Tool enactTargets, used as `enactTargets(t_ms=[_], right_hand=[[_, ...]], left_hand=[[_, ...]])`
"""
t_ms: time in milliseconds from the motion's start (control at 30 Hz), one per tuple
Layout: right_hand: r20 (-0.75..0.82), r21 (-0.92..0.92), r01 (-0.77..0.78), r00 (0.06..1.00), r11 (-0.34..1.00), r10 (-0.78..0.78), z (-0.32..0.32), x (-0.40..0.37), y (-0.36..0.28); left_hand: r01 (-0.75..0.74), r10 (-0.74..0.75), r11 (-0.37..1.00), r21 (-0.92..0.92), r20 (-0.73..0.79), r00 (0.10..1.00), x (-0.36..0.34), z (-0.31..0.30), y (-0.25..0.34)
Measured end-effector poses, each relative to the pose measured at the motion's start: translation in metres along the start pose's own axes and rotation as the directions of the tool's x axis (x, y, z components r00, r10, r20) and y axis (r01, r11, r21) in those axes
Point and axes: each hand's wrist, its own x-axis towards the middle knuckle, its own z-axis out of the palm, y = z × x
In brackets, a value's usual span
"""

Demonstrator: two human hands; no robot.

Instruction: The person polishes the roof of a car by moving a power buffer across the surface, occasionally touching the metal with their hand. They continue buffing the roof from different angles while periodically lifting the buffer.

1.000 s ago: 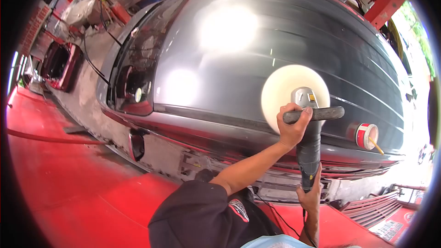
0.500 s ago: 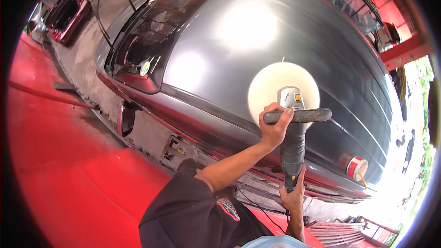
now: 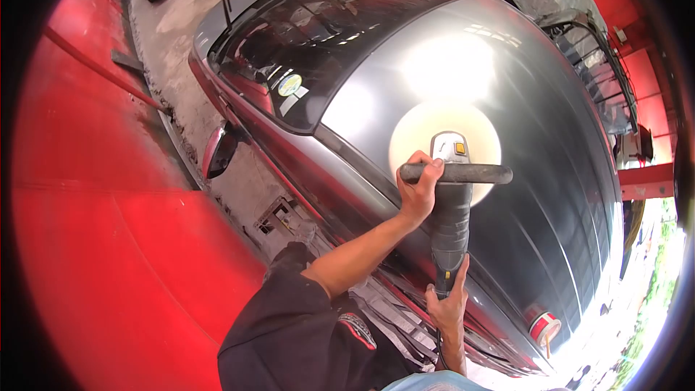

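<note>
A car polisher (image 3: 452,210) with a broad cream-coloured round pad (image 3: 413,127) lies against the dark grey car roof (image 3: 521,123). My left hand (image 3: 420,192) is closed around the left side of its black loop handle (image 3: 481,174). Lower down, my right hand (image 3: 449,304) grips the rear end of the black body, fingers along its sides. A power cord trails from that end beside my right wrist. Part of the roof is hidden under the pad.
Near the roof's lower right edge stands a red-and-white can (image 3: 543,327) with a stick in it. The windshield (image 3: 289,51) and a side mirror (image 3: 220,150) are at left. A red wall or panel (image 3: 130,246) fills the left side.
My view has turned, so the car appears rotated. The polisher, still in both hands, has shifted over the roof toward the windshield and away from the can.
</note>
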Motion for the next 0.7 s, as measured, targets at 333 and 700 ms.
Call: enactTargets(t_ms=[333,700], right_hand=[[0.158,-0.045,0.020,0.987,0.999,-0.012,0.050,0.071,-0.079],[0.239,-0.018,0.129,0.963,0.991,-0.121,0.107,0.128,-0.124]], left_hand=[[-0.129,0.122,0.991,-0.028,-0.171,0.978,0.090,-0.070,0.047],[-0.183,0.166,0.981,-0.060,-0.224,0.960,0.173,-0.148,0.071]])
